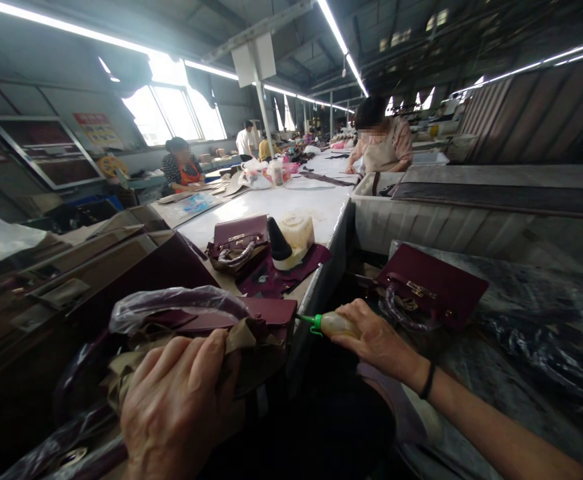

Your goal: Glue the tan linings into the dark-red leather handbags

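My left hand is wrapped over the near side of a burgundy handbag, whose handle is covered in clear plastic wrap. My right hand grips a small squeeze bottle with a green nozzle. The nozzle tip touches the bag's right edge. A black band circles my right wrist.
A second burgundy handbag lies to the right on dark sheeting. A third bag, a black cone and a pale tub sit on the long white table. Other people work at the far end and at the left.
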`<state>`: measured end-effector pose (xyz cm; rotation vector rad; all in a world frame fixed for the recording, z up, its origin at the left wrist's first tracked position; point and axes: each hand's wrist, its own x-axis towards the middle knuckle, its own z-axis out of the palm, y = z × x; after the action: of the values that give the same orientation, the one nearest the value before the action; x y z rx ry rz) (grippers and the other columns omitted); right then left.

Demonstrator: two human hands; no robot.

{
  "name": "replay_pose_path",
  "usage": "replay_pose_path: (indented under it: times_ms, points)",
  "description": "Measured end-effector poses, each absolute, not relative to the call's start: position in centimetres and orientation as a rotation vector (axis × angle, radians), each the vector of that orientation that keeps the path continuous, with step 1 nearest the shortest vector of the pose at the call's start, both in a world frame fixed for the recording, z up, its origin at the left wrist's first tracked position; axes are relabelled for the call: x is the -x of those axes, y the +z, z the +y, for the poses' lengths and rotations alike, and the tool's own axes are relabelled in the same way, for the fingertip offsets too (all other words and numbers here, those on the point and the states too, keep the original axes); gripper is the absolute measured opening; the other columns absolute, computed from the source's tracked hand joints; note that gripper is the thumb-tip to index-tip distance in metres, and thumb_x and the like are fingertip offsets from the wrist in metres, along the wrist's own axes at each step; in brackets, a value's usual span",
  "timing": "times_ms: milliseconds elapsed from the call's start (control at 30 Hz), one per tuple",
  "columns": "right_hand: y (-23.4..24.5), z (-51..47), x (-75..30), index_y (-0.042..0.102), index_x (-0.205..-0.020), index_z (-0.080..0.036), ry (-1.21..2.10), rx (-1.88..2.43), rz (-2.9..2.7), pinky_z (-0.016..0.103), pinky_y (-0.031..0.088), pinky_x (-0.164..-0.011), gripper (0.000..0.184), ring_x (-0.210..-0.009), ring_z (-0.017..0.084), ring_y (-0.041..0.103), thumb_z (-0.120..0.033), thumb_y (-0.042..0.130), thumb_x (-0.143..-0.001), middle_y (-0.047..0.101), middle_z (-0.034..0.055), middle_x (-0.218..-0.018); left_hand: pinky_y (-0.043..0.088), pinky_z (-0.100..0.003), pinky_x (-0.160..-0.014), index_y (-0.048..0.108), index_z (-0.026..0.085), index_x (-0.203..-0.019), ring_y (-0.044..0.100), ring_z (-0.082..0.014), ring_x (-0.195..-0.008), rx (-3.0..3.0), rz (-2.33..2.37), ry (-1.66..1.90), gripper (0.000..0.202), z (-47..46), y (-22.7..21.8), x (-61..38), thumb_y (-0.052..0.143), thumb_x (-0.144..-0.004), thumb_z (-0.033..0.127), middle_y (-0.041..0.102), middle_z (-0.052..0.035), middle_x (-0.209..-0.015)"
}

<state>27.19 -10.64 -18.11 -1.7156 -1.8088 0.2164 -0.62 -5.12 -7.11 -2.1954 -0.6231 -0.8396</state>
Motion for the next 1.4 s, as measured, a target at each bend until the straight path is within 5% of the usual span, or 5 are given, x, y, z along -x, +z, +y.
replay_pose_path:
  times_ms: [1400]
  points:
    - [-18.7, -9.9, -27.3, 0.055, -0.106, -0.021, 0.244, 1.737, -1.851, 0.033, 0.049, -0.079, 0.029, -0.085, 0.019, 0.054, -0.027, 0.068, -0.081, 0.048, 0.0038, -0.095, 0.038, -0.031, -0.062, 0.057, 0.012, -0.089, 0.052, -0.0165, -0.06, 2.227, -0.613, -0.784, 0.013, -4.8, -7.5, 1.2, 0.053, -0.088, 0.025, 0.057, -0.0029, -0.065]
